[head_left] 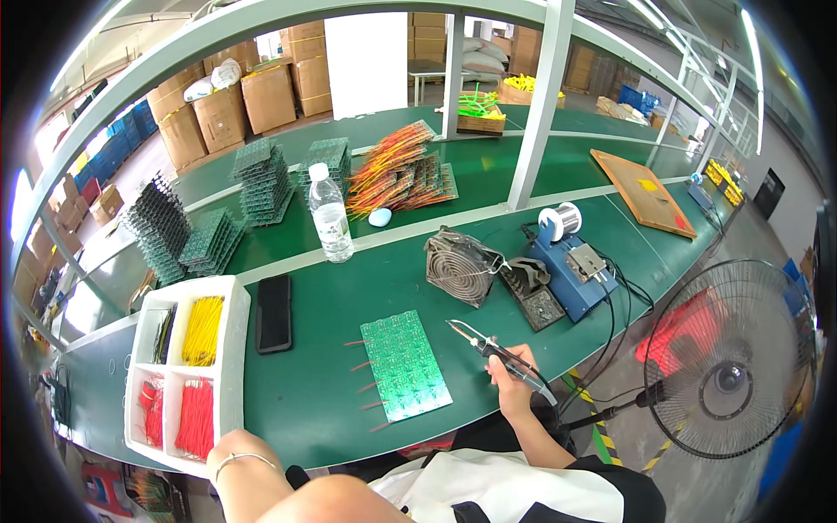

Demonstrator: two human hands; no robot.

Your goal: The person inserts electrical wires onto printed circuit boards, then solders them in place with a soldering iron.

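Note:
My right hand (514, 370) is closed round a soldering iron (499, 350) with a metal wire guide at its tip, held above the table to the right of a green circuit board (405, 366). Several short red wires (364, 364) stick out from the board's left edge. The iron's tip is apart from the board. My left hand (241, 443), below a bracelet at the wrist, is at the near right corner of a white foam tray (228, 357), close to the bundle of red wires (195, 418). Its fingers are hidden.
Beyond the board stand a fume fan (462, 268), an iron stand (534, 296) and a blue solder feeder (571, 275) with trailing cables. A phone (274, 314) and water bottle (330, 218) are further left. Board stacks (261, 183) line the back. A floor fan (729, 376) is at right.

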